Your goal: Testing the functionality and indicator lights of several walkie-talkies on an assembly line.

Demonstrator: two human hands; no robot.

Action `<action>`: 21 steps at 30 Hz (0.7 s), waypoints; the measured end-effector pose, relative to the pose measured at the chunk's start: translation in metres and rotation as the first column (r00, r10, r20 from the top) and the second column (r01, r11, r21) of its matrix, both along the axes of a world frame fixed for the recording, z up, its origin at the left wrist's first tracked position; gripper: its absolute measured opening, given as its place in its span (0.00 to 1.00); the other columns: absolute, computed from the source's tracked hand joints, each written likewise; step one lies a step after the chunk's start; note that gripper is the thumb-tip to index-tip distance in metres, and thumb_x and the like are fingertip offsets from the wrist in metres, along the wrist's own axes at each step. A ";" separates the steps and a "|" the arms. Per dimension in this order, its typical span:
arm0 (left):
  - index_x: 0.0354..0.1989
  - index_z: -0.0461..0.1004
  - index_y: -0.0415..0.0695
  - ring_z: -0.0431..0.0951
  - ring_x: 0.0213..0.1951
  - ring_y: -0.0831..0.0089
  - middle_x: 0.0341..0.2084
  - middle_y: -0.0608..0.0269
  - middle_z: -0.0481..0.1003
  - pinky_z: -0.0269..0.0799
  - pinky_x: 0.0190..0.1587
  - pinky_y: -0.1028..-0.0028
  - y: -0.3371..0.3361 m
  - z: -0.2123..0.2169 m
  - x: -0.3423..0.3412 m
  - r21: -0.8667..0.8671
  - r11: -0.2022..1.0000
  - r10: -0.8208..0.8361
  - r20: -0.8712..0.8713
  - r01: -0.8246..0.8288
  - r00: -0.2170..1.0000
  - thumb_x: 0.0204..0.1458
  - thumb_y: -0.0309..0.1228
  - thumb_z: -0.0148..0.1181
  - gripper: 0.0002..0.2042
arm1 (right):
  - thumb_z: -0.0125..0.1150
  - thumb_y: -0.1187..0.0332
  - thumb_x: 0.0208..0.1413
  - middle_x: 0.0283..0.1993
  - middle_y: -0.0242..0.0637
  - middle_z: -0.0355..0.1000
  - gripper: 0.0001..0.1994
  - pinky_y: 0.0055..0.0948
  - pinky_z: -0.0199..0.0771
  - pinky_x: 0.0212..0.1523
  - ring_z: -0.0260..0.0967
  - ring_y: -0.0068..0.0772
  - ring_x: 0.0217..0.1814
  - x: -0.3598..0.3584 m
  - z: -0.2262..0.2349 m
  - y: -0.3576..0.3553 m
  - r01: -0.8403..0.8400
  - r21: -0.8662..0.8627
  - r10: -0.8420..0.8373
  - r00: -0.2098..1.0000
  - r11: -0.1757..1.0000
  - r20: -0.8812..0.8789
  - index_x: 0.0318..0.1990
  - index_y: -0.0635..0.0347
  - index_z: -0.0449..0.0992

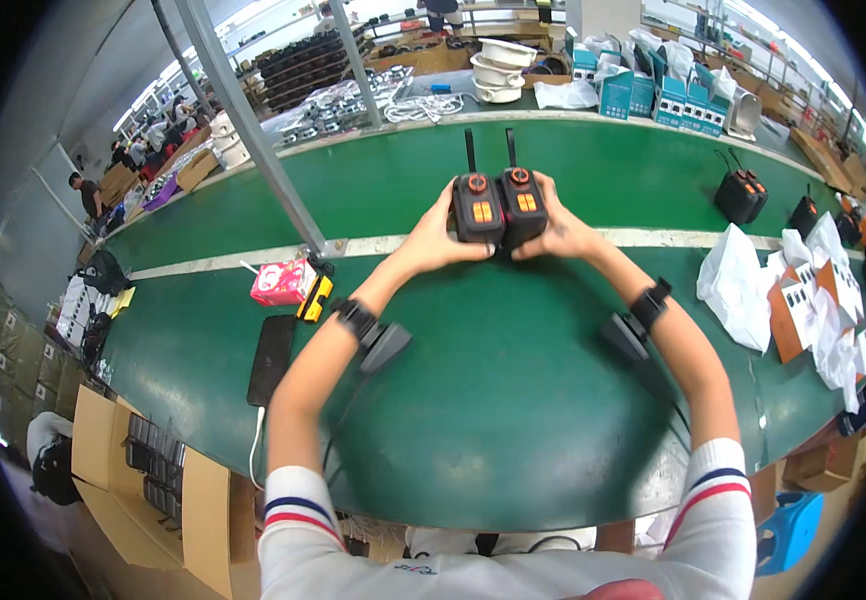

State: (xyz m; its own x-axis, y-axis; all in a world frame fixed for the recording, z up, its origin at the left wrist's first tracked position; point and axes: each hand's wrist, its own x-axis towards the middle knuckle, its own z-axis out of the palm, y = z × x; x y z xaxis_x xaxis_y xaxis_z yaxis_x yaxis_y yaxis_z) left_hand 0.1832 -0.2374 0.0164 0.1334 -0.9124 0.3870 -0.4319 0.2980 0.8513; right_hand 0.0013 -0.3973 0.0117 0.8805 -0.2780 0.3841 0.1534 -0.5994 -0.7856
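Note:
Two black box-shaped devices stand side by side at the far edge of the near green table, each with an upright antenna, an orange-ringed knob and orange buttons. My left hand (pixel 435 240) is wrapped round the left black device (pixel 479 222), thumb on its near side. The right black device (pixel 524 208) is gripped the same way by my right hand (pixel 565 236). The two devices touch or nearly touch; their undersides are hidden. Both wrists carry black straps with a dark grey module, the left module (pixel 385 348) and the right module (pixel 625 337).
Left of my arms lie a pink pack (pixel 281 284), a yellow-and-black tool (pixel 314 299) and a black phone (pixel 271 358) on a white cable. White plastic bags (pixel 736 287) and orange-white boxes (pixel 795 315) lie right. More black devices (pixel 741 197) stand on the belt (pixel 383 190). An open carton (pixel 208 510) is lower left.

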 end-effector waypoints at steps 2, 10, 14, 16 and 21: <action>0.64 0.49 0.39 0.66 0.56 0.65 0.54 0.54 0.65 0.59 0.61 0.67 0.053 0.013 0.081 0.085 0.983 0.166 -0.048 -0.161 0.985 0.33 0.32 0.74 0.49 | 0.77 0.78 0.24 0.60 0.45 0.58 0.62 0.33 0.52 0.65 0.54 0.39 0.65 0.120 -0.003 0.026 -0.211 0.151 0.194 0.974 0.966 0.121 0.66 0.61 0.33; 0.66 0.49 0.45 0.60 0.60 0.68 0.56 0.59 0.63 0.57 0.62 0.69 -0.038 -0.022 0.111 0.095 0.993 0.098 -0.294 -0.073 0.951 0.38 0.19 0.68 0.44 | 0.75 0.79 0.28 0.61 0.42 0.61 0.57 0.32 0.53 0.65 0.57 0.37 0.64 0.127 -0.011 -0.018 0.062 0.177 -0.071 0.997 0.982 0.043 0.69 0.58 0.44; 0.68 0.36 0.38 0.60 0.60 0.65 0.60 0.52 0.58 0.55 0.62 0.71 -0.049 -0.033 0.090 0.047 0.994 0.108 -0.117 -0.103 0.987 0.42 0.26 0.69 0.50 | 0.78 0.70 0.30 0.63 0.52 0.59 0.61 0.28 0.52 0.65 0.55 0.41 0.66 0.126 -0.058 -0.058 0.095 0.186 -0.100 0.995 0.978 0.017 0.68 0.70 0.35; 0.68 0.39 0.38 0.58 0.61 0.65 0.59 0.50 0.59 0.54 0.63 0.71 -0.045 -0.040 0.100 0.005 0.987 0.160 -0.054 -0.160 0.986 0.44 0.31 0.67 0.47 | 0.78 0.68 0.31 0.63 0.54 0.59 0.61 0.27 0.53 0.65 0.55 0.41 0.66 0.134 -0.052 -0.050 0.099 0.149 -0.100 0.995 0.984 0.001 0.68 0.71 0.34; 0.65 0.30 0.28 0.52 0.65 0.49 0.63 0.35 0.51 0.49 0.65 0.66 -0.033 -0.035 0.085 0.182 0.892 0.356 0.283 -0.414 0.891 0.50 0.43 0.62 0.50 | 0.70 0.58 0.45 0.52 0.56 0.68 0.39 0.35 0.64 0.58 0.65 0.49 0.58 0.123 -0.031 -0.035 0.264 -0.171 -0.289 0.947 0.949 -0.141 0.59 0.72 0.56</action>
